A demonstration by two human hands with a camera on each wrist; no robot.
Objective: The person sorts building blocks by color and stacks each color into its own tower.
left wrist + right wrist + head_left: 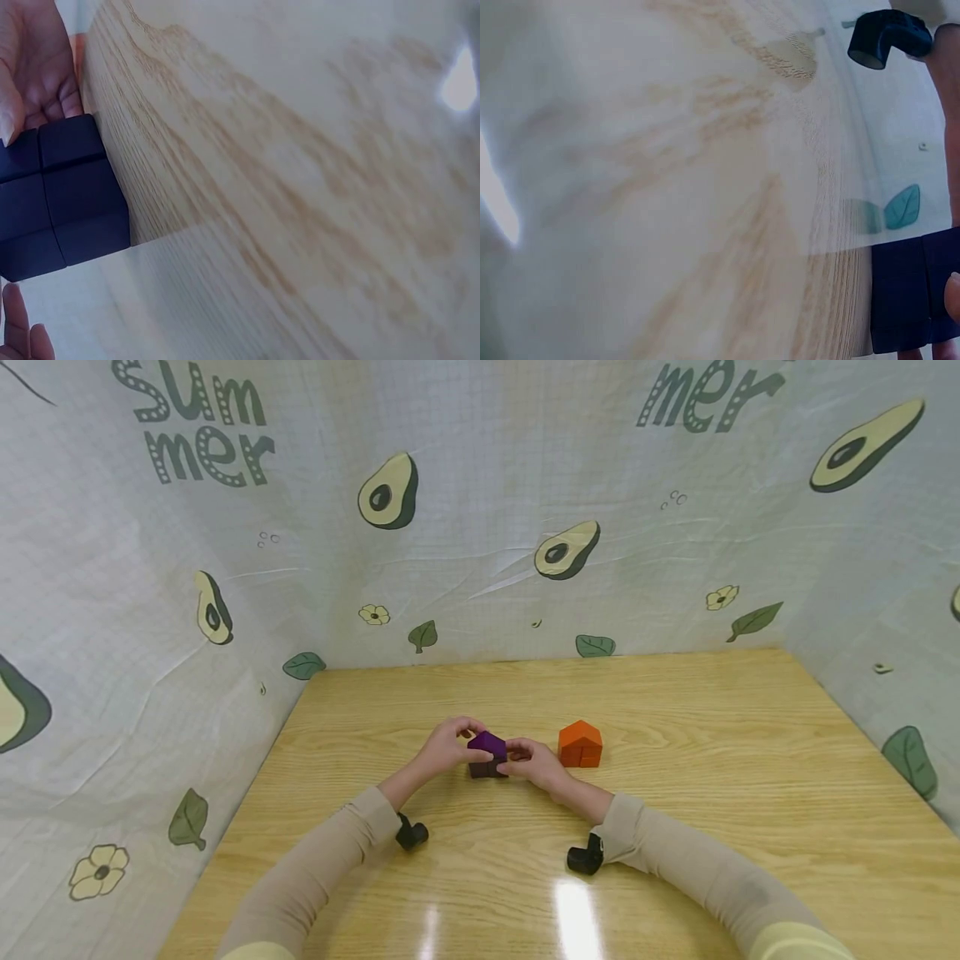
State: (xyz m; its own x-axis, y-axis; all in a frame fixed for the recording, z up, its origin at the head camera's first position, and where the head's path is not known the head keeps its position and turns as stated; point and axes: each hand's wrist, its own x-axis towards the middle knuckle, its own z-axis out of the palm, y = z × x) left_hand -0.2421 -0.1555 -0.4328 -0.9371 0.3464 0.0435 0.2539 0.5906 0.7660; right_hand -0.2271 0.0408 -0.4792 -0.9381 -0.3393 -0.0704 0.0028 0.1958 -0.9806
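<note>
A purple roof-shaped block (487, 743) sits on top of dark blocks (486, 770) standing on the table. With thumb in front and fingers behind, my left hand (450, 746) pinches the purple block from its left side. On the right, my right hand (538, 766) grips the lower dark blocks between thumb and fingers. In the left wrist view the stacked blocks (64, 202) look dark blue, with right-hand fingers at one end and left fingertips at the other. The right wrist view shows the right thumb (953, 296) against the blocks (901, 300).
To the right of my right hand stands a small orange block house (580, 747) with a pointed roof. The wooden table (697, 735) meets a fabric backdrop (465, 568) printed with avocados and leaves. A black device (586, 857) sits at each wrist.
</note>
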